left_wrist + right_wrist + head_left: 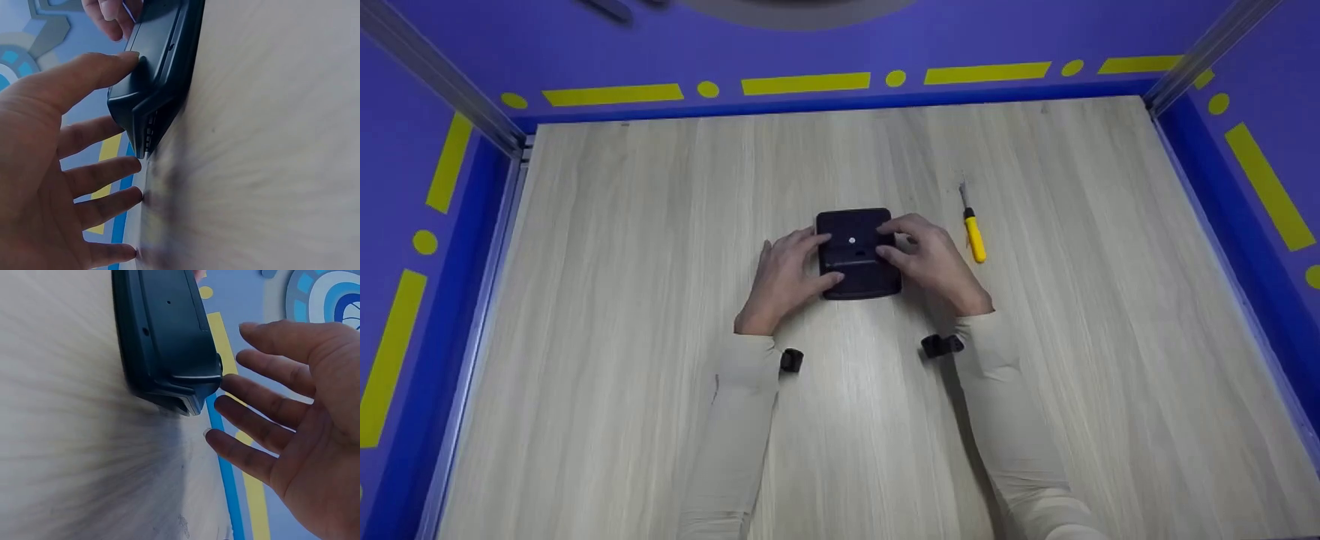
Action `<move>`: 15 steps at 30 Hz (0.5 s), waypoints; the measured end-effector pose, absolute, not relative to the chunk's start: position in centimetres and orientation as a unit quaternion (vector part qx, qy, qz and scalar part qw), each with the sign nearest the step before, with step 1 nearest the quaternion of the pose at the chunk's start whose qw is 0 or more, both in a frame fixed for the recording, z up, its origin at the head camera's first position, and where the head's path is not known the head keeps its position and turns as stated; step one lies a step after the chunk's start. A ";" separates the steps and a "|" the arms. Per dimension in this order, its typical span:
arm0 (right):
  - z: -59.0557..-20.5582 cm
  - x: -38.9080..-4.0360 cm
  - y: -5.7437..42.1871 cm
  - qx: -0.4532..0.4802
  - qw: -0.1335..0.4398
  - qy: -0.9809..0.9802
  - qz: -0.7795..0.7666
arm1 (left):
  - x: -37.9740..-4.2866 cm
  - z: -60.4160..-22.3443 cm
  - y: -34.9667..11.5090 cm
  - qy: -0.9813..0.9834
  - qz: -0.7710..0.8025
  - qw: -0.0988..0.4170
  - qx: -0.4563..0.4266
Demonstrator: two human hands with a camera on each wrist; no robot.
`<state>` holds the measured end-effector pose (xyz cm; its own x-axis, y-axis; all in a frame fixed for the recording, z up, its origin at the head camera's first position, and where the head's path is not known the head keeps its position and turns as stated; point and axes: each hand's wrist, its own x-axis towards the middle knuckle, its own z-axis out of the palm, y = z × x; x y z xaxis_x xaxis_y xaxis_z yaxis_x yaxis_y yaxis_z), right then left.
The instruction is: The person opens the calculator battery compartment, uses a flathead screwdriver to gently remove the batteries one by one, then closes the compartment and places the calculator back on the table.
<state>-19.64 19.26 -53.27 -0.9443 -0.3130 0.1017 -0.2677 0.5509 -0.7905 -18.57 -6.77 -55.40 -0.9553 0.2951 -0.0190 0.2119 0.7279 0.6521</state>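
Note:
A black plastic device (859,281), low and wedge-like with rounded corners, lies on the table between both hands. A small white spot (852,241) shows on its upper face. My left hand (786,281) holds the device's left side, the thumb on its face and the index finger at its edge. In the left wrist view the other left fingers are spread beyond the device. My right hand (934,259) hovers at the right side, thumb and index fingertips over the face and apart. Seen from the right wrist, the right fingers (259,399) are loosely extended with nothing between them.
A screwdriver with a yellow handle (975,238) lies right of the right hand, its shaft pointing away. Tiny specks (962,180) lie by its tip. Blue panels (810,52) with yellow marks wall the wooden table (622,300) at the back and sides.

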 end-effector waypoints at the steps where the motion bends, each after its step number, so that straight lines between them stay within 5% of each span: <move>1: -53.3 -19.6 19.2 -0.173 0.024 0.880 -0.441 | -18.6 -55.4 -6.8 0.928 0.339 0.061 0.138; 15: -53.8 -19.7 18.1 -0.243 0.014 0.885 -0.396 | -18.4 -55.5 -6.5 0.941 0.299 0.073 0.139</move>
